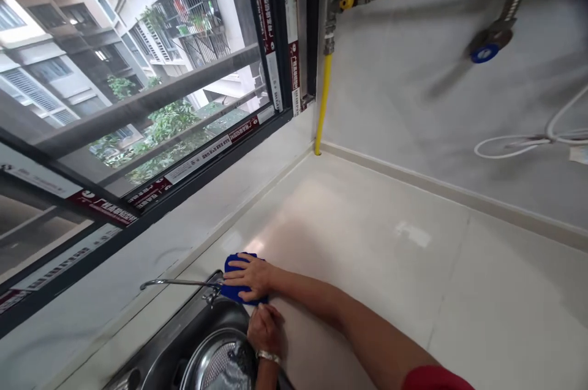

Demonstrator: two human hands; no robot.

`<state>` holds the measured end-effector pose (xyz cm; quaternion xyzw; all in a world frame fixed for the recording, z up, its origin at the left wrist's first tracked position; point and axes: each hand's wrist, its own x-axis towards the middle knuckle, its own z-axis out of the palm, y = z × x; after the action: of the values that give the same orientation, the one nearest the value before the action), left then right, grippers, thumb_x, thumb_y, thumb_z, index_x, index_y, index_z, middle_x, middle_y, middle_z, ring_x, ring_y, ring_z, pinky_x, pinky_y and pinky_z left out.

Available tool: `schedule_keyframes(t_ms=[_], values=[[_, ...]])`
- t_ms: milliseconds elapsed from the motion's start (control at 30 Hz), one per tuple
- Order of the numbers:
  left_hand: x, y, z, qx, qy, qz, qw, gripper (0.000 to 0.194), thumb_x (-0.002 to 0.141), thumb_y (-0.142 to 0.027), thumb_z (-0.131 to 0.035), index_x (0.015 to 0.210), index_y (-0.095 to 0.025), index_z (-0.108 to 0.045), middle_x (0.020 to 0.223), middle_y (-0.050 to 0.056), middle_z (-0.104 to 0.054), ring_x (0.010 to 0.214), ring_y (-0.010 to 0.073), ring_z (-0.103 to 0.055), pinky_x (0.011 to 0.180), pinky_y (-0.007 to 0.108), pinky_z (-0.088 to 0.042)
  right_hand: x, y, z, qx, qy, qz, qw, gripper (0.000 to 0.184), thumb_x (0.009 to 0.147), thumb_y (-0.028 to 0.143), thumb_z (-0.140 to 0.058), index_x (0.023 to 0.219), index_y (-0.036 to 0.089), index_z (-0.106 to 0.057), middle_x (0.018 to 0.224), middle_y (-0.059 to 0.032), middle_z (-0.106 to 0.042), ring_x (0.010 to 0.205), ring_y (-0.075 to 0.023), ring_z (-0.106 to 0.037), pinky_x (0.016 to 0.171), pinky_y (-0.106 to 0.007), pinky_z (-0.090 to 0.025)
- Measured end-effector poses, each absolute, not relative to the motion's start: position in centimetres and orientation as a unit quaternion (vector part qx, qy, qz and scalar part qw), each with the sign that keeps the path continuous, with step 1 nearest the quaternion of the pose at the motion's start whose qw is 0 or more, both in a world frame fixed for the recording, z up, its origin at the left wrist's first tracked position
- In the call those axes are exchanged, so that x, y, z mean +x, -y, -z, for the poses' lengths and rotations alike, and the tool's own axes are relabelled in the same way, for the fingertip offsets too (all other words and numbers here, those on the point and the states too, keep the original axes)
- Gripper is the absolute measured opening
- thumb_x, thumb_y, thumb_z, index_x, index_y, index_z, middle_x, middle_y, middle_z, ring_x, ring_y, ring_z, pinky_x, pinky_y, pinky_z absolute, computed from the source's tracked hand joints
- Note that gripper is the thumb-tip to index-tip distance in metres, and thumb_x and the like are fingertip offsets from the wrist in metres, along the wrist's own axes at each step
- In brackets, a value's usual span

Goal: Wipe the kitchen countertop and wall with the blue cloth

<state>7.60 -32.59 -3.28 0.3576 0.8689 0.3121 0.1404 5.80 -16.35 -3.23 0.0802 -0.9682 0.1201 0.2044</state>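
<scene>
My right hand (250, 278) lies flat with its fingers spread on top of a blue cloth (232, 294). The cloth rests on the pale countertop (358, 243), beside the back corner of the metal sink (160, 347). Just below it, my left hand (265, 327) is curled closed at the sink's edge, with a band on its wrist; whatever its fingers may hold is hidden. A thin metal faucet (184, 282) stands close to the cloth's left side, its spout pointing left. Inside the sink sits a round metal strainer (218, 359), partly cut off by the frame.
A dark-framed window (202, 176) runs along the left wall. In the corner, a yellow pipe (324, 102) meets the counter. A blue-capped valve (484, 53) and a loop of white cable (509, 148) are on the right wall. A white patch (413, 234) marks the countertop.
</scene>
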Motion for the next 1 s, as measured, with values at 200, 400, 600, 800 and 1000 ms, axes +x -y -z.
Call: schedule_keyframes(t_ms=[200,400,600,800,1000], values=[[7.6,32.4,3.6,0.376,-0.862,-0.306,0.148,0.058,0.097,-0.037,-0.019,0.06,-0.025,-0.061,0.07,0.009,-0.066,0.073,0.0246,-0.06,0.081,0.041,-0.046,8.6,15.1,3.6,0.093,0.969,-0.137,0.186,0.051,0.094,0.039,-0.049,0.142,0.02,-0.046,0.147,-0.0027,-0.052,0.141,-0.0237,-0.037,0.119,-0.048,-0.021],[7.7,32.3,4.1,0.374,-0.863,-0.301,0.156,0.061,0.098,-0.042,-0.012,0.062,-0.025,-0.059,0.069,0.008,-0.064,0.075,0.0239,-0.058,0.084,0.04,-0.044,2.8,14.5,3.0,-0.011,0.966,-0.154,0.208,0.046,0.096,0.036,-0.049,0.138,0.018,-0.05,0.143,-0.0071,-0.056,0.138,-0.023,-0.042,0.119,-0.046,-0.022],[7.3,32.4,4.2,0.374,-0.864,-0.295,0.162,0.062,0.097,-0.04,-0.011,0.06,-0.025,-0.059,0.066,0.009,-0.062,0.071,0.0226,-0.056,0.08,0.038,-0.043,-3.2,11.8,3.6,-0.007,0.969,-0.158,0.191,0.036,0.098,0.039,-0.049,0.13,0.026,-0.059,0.14,-0.0017,-0.058,0.137,-0.0203,-0.043,0.12,-0.045,-0.02],[7.0,32.5,4.8,0.368,-0.87,-0.288,0.156,0.061,0.096,-0.043,-0.015,0.06,-0.025,-0.06,0.065,0.009,-0.062,0.07,0.0232,-0.056,0.079,0.038,-0.045,-0.6,4.0,4.0,-0.032,0.963,-0.177,0.203,0.034,0.099,0.041,-0.048,0.126,0.027,-0.063,0.138,-0.0032,-0.06,0.132,-0.0178,-0.048,0.118,-0.042,-0.022],[6.8,33.0,5.4,0.352,-0.883,-0.278,0.137,0.061,0.094,-0.048,-0.013,0.061,-0.027,-0.061,0.067,0.009,-0.063,0.07,0.0228,-0.058,0.077,0.037,-0.049,6.5,-5.6,3.8,-0.125,0.948,-0.184,0.225,0.035,0.098,0.039,-0.048,0.126,0.025,-0.063,0.136,-0.0047,-0.061,0.13,-0.0181,-0.05,0.116,-0.042,-0.026]])
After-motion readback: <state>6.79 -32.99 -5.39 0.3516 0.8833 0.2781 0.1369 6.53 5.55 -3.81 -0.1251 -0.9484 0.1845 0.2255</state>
